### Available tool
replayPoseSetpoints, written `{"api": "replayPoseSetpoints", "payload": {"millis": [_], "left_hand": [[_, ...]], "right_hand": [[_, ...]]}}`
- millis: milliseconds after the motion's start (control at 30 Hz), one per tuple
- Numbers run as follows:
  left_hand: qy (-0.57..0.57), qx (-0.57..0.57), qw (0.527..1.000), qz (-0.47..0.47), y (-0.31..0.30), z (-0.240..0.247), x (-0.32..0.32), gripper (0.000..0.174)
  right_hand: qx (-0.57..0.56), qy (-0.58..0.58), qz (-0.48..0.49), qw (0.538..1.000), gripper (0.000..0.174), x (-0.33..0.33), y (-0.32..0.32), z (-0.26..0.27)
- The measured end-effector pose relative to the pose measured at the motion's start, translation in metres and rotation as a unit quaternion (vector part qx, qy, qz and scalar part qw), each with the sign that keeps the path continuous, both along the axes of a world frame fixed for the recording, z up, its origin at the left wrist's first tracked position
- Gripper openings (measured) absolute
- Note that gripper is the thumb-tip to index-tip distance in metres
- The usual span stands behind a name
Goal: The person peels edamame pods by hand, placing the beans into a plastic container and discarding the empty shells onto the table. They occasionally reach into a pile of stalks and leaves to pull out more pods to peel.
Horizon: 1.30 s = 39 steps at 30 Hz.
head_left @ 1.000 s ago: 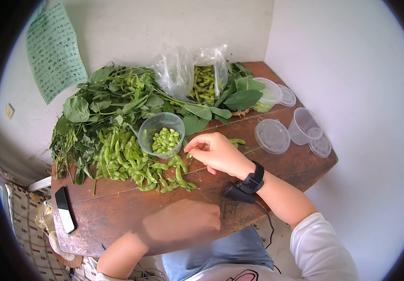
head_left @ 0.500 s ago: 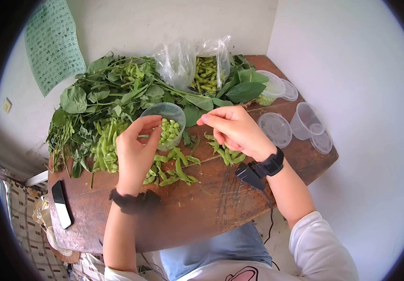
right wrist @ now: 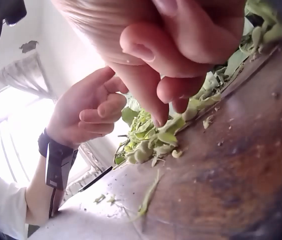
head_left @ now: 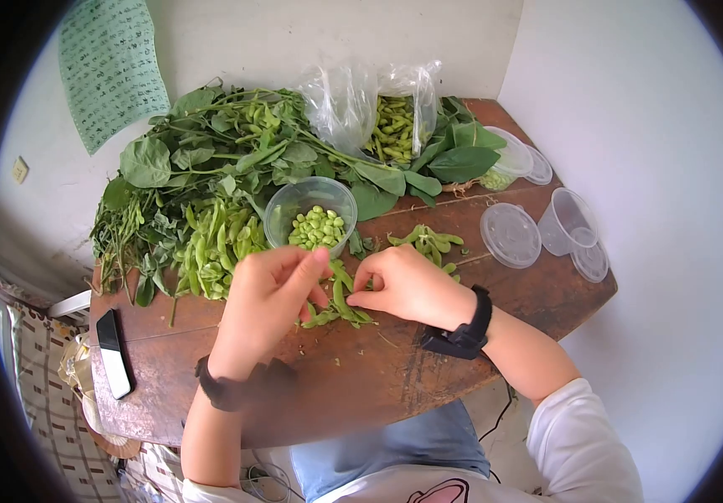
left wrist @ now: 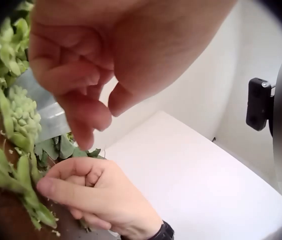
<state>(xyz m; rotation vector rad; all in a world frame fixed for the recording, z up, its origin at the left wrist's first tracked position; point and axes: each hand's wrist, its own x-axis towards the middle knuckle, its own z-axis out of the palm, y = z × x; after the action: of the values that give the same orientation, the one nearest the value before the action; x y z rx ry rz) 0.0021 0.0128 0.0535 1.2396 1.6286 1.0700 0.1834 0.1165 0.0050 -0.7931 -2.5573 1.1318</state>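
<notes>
My left hand [head_left: 265, 306] hangs in front of the round clear tub [head_left: 276, 220], fingers loosely bent. A gap shows between its thumb and forefinger in the left wrist view, with nothing in it. The tub holds shelled green soybeans [head_left: 318, 226]. My right hand [head_left: 407, 289] reaches in from the right, its thumb and forefinger apart and right at the edge of a few soybean pods [head_left: 340, 293] in front of the tub. In the right wrist view, its fingertips overlap the pods [right wrist: 166, 137].
More pods [head_left: 219, 247] heap left of the tub, emptied-looking pods [head_left: 428, 241] lie to its right. Leafy stalks [head_left: 202, 138] and a plastic bag [head_left: 340, 105] of pods stand behind. Lids [head_left: 510, 235] and an empty tub [head_left: 564, 222] sit right; a phone [head_left: 113, 356] lies left.
My left hand rose from the table's front edge to the tub, then drew back a little nearer. The right hand went from beside the tub rightward, then back down to the pods in front.
</notes>
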Motion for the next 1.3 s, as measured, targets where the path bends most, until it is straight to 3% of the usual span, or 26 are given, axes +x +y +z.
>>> {"api": "replayPoseSetpoints", "payload": {"millis": [67,200,333,433,500,767,800,933,967,1100,1167,1300], "left_hand": [[0.001,-0.036,0.999,-0.029,-0.005,-0.011,-0.002,0.026],[0.045,-0.118,0.991,-0.048,-0.007,-0.023,-0.004,0.025],[-0.022,-0.112,0.992,-0.057,-0.003,-0.043,-0.012,0.027],[-0.047,-0.115,0.991,-0.054,-0.004,-0.046,-0.014,0.027],[-0.055,-0.116,0.991,-0.048,-0.005,-0.043,-0.013,0.027],[-0.052,0.016,0.999,-0.004,-0.008,-0.05,-0.009,0.021],[-0.053,0.017,0.998,-0.003,-0.008,-0.051,-0.009,0.021],[-0.174,0.062,0.983,0.025,-0.01,-0.053,-0.01,0.015],[-0.21,0.066,0.975,0.017,-0.011,-0.054,-0.01,0.014],[-0.149,0.025,0.989,-0.004,-0.013,-0.053,-0.005,0.017],[0.041,0.072,0.996,-0.034,-0.013,-0.052,-0.006,0.015],[0.044,0.081,0.995,-0.023,-0.014,-0.05,-0.003,0.013]], "right_hand": [[0.071,0.075,-0.022,0.994,0.022,-0.004,-0.004,-0.014],[0.08,0.073,-0.084,0.991,0.02,-0.007,-0.006,-0.015],[0.053,0.039,-0.059,0.996,0.02,-0.005,0.003,-0.013],[-0.021,0.025,-0.044,0.999,0.021,-0.002,0.006,-0.008],[-0.14,0.038,-0.057,0.988,0.018,0.0,0.009,-0.01],[-0.148,0.033,0.016,0.988,0.022,-0.003,0.003,0.004],[-0.203,0.065,-0.001,0.977,0.024,-0.003,0.0,0.009],[-0.293,0.11,-0.071,0.947,0.029,-0.005,-0.007,0.027],[-0.296,0.121,-0.066,0.945,0.023,-0.004,-0.006,0.023],[-0.271,0.117,-0.086,0.952,0.015,-0.003,-0.008,0.02],[-0.264,0.145,-0.08,0.95,0.015,-0.005,-0.01,0.016],[-0.275,0.192,-0.081,0.938,0.015,-0.008,-0.015,0.015]]}}
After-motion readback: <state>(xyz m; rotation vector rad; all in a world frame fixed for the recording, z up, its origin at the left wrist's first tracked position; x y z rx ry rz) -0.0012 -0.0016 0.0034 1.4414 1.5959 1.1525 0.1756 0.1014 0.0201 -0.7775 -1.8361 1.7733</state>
